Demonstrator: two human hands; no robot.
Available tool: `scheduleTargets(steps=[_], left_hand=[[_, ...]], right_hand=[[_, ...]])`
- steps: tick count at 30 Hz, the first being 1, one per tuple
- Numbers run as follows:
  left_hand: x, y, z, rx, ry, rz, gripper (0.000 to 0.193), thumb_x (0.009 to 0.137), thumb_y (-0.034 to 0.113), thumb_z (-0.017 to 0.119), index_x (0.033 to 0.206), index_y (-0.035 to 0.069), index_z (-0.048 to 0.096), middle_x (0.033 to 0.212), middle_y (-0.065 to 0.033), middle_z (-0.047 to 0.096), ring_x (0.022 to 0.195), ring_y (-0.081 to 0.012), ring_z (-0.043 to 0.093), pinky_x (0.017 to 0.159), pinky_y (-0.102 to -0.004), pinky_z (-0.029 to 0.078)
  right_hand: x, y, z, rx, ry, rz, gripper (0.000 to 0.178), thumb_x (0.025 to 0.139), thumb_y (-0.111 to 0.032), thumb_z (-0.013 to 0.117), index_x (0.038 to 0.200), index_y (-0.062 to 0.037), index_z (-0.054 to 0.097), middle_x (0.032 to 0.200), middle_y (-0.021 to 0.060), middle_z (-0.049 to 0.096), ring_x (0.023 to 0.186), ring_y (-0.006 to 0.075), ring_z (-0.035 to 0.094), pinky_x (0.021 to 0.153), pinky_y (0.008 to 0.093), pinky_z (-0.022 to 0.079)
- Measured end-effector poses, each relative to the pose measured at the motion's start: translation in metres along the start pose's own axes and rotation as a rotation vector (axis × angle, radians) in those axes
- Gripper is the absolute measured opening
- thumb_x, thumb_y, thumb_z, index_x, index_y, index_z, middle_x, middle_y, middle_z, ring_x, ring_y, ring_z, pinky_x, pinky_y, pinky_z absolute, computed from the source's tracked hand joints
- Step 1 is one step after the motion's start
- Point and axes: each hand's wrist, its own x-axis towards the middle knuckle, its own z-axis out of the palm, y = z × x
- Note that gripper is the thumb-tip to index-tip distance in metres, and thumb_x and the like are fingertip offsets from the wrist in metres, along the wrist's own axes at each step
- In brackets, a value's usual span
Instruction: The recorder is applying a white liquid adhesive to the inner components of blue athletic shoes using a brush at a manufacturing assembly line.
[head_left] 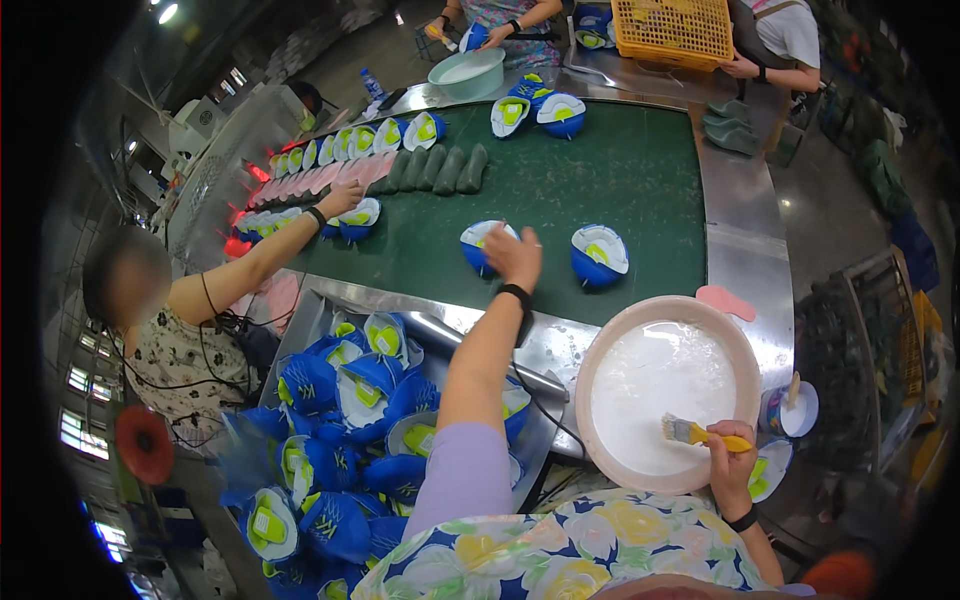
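Note:
My left hand reaches over the green belt, at the right side of a blue and white shoe upper. Its fingers look stretched out and apart, partly covering the upper; a firm grip does not show. Another blue shoe upper with a lime-green label inside sits on the belt to the right. My right hand is closed around the yellow handle of a brush. The bristles are over the white liquid in a wide pink basin.
A metal bin at lower left is heaped with blue uppers. A co-worker's hand touches uppers at left, near rows of dark shoe lasts. Across the belt are a pale green basin and a yellow crate.

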Motion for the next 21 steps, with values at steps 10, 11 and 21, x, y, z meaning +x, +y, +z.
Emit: scheduleTargets(steps=[10,11,21], left_hand=[[0.049,-0.174,-0.019,-0.454,-0.175,-0.669,0.081,0.078,0.031,0.074,0.143,0.004,0.033,0.127,-0.0204,0.056,0.12,-0.0354,0.055,0.102,-0.0432,0.043],[0.033,-0.14,0.006,-0.571,-0.322,-0.718,0.079,0.08,0.028,0.072,0.143,0.002,0.033,0.129,-0.0216,0.057,0.122,-0.0369,0.054,0.101,-0.0411,0.044],[0.028,-0.046,0.017,-0.378,-0.108,-0.987,0.109,0.074,0.052,0.076,0.152,0.009,0.013,0.147,-0.0225,0.036,0.128,-0.0386,0.045,0.105,-0.0468,0.041]], right_hand=[[-0.004,0.0,0.014,0.219,0.071,0.043,0.007,0.093,-0.005,0.06,0.096,-0.0023,0.054,0.098,0.0106,0.061,0.086,0.0155,0.06,0.074,0.0262,0.053],[-0.003,0.004,0.011,0.198,0.097,0.062,0.007,0.094,-0.006,0.06,0.096,-0.0023,0.055,0.098,0.0106,0.061,0.085,0.0154,0.06,0.074,0.026,0.053],[-0.005,0.004,0.009,0.053,0.102,0.059,0.007,0.093,-0.006,0.06,0.097,-0.0016,0.056,0.093,0.0096,0.063,0.079,0.0157,0.063,0.071,0.0258,0.052]])
